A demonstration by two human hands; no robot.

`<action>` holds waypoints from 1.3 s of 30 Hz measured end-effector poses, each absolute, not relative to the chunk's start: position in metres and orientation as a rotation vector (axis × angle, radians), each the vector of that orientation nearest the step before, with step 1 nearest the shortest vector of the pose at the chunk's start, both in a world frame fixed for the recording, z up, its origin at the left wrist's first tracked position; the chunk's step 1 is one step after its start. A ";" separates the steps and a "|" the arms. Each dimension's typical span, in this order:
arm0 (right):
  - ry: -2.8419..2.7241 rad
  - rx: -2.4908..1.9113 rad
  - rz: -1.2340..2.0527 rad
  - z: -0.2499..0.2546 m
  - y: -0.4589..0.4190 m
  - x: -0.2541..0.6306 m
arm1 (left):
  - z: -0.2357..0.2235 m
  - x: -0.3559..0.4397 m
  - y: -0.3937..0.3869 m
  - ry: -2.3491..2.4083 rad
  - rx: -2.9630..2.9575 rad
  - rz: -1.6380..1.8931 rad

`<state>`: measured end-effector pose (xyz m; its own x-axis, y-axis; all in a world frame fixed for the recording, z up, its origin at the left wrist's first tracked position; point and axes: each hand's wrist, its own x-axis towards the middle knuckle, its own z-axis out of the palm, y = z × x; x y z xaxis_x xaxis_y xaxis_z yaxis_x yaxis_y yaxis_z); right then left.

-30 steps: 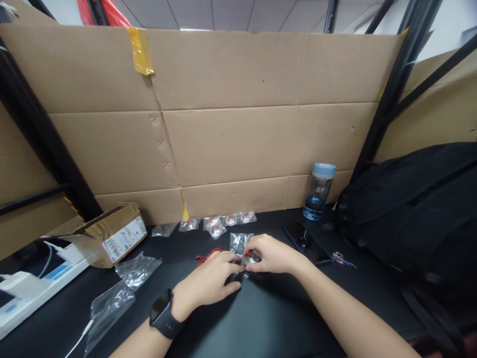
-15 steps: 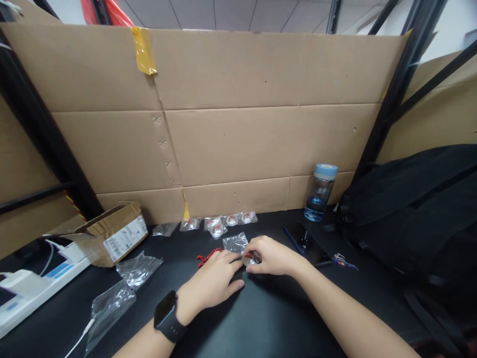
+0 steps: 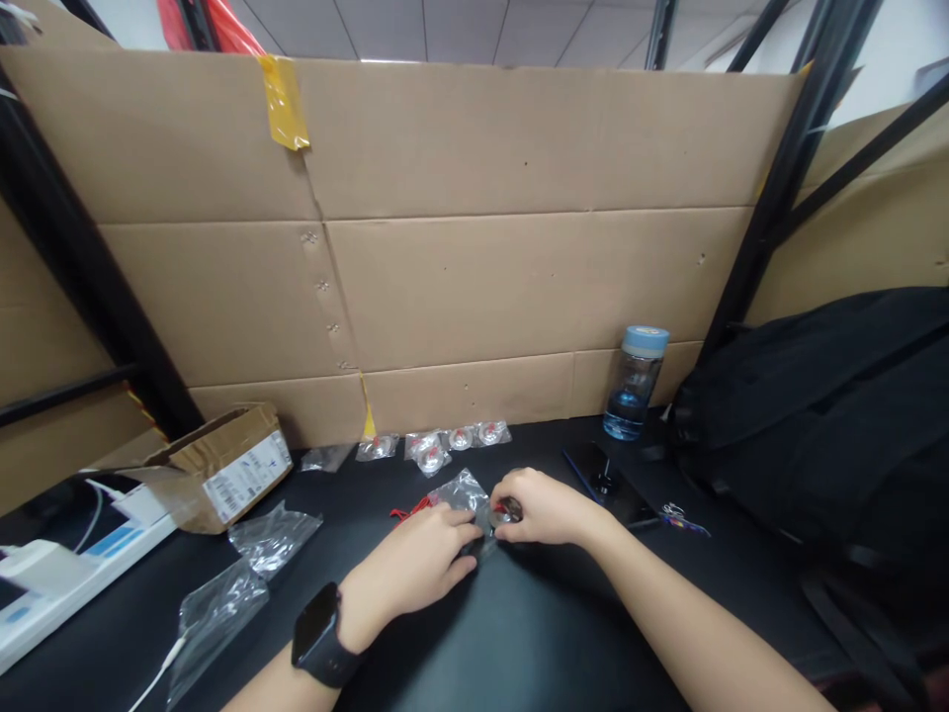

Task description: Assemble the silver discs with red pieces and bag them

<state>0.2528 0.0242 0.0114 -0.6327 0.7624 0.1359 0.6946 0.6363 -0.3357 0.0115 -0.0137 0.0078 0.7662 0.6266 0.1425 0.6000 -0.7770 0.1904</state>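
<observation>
My right hand curls round a small round clear piece with red and dark parts in it, its exact kind partly hidden by my fingers. To its left lies my left hand, palm down, thumb apart, fingertips on a small clear plastic bag. The round piece is at the bag's right edge; whether it is inside the bag I cannot tell. Thin red cord shows behind my left hand, partly covered. Beyond, several bagged round pieces with red bits lie in a row.
At left stand an open cardboard box, loose plastic bags and a white power strip. A blue-lidded water bottle, a dark phone, a beaded strap and a black backpack are at right. Cardboard panels wall the back.
My left hand has shifted slightly left and the small bag under its fingertips has moved left too, showing more of itself. My right hand keeps the round piece in nearly the same spot.
</observation>
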 end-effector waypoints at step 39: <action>-2.392 -1.186 0.385 -0.005 0.028 0.241 | -0.009 0.013 -0.009 1.040 2.793 0.350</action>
<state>0.2406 0.0281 -0.0051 -0.5354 0.8030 0.2616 0.6805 0.5937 -0.4295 0.0130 -0.0092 -0.0089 0.7339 0.6584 0.1671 0.6257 -0.7510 0.2111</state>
